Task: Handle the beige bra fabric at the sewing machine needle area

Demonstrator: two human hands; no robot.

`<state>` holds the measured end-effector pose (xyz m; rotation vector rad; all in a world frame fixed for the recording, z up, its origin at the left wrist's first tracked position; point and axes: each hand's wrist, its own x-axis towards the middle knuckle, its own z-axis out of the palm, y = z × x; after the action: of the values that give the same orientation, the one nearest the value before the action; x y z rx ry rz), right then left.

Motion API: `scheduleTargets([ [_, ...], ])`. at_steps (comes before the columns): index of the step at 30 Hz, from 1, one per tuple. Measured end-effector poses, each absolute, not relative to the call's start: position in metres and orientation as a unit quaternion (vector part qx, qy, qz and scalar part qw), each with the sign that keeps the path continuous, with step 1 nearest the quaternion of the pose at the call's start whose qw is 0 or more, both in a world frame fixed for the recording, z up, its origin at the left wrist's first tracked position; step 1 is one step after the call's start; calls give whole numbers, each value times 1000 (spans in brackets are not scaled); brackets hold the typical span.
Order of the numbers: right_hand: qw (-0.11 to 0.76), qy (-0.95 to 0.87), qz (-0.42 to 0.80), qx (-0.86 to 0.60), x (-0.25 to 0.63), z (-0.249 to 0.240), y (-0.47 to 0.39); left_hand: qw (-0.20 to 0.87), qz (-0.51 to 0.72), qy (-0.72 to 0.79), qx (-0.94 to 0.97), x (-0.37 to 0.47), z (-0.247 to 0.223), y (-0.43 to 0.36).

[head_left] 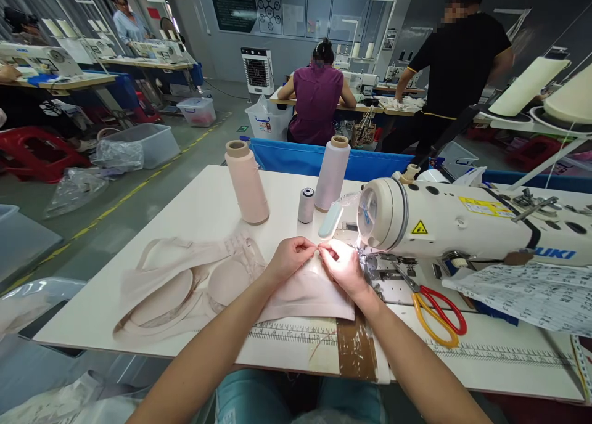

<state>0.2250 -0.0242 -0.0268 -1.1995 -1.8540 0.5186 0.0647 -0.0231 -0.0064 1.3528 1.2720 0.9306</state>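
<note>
Bench (194, 208): white, front edge near the person, ruler strip along it; bare surface open to the left rear. Sewing machine (462, 224) bounds the right side; scissors (437, 310) lie just beside its base. Thread cones (246, 182) stand behind.

Left hand (289, 257) and right hand (342, 265): both forearms reach forward, converging under the machine lamp; fingers of each pinched together on the top edge of the fabric piece (309, 294).

Fabric piece: pale pink, flat on the bench, near the needle. Bra pile (185, 288) lies left of it.
</note>
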Motion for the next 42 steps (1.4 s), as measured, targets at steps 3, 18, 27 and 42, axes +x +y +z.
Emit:
scheduleTargets([
  [3, 416, -762, 159, -471, 225, -24, -26, 486, 392, 529, 575, 66, -8, -24],
  [18, 421, -772, 124, -459, 227, -19, -27, 597, 357, 490, 526, 59, -3, -19],
  [27, 422, -774, 137, -451, 225, -21, -27, 584, 380, 493, 521, 61, -3, -19],
  [42, 446, -717, 241, -478, 224, -28, -25, 552, 401, 522, 512, 60, -4, -19],
])
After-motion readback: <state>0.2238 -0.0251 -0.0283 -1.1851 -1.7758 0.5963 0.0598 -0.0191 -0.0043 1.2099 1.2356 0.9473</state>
